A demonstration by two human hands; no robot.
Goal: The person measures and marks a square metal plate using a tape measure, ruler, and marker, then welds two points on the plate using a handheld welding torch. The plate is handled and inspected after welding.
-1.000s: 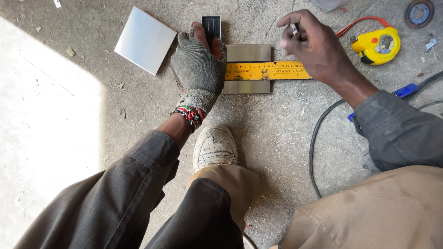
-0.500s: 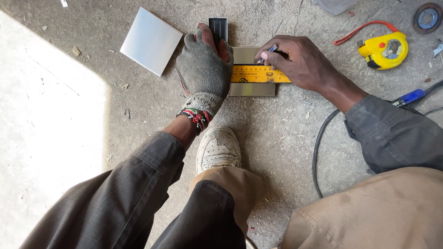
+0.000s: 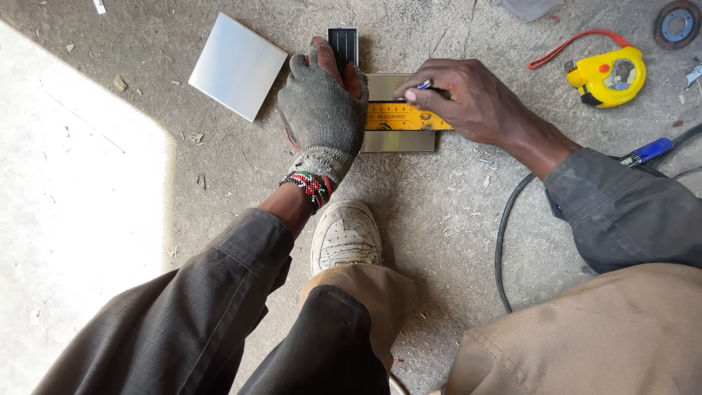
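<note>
Marking the steel piece along the square

My gloved left hand (image 3: pixel 322 113) presses flat, fingers spread, on the black stock of the square (image 3: pixel 343 45), pinning its yellow blade (image 3: pixel 406 117) across the small steel piece (image 3: pixel 398 139) on the concrete floor (image 3: pixel 453 219). My right hand (image 3: pixel 468 102) pinches a pen (image 3: pixel 424 85) at the blade's upper edge. To do this well, I bear down evenly and keep the tip tight against the edge
</note>
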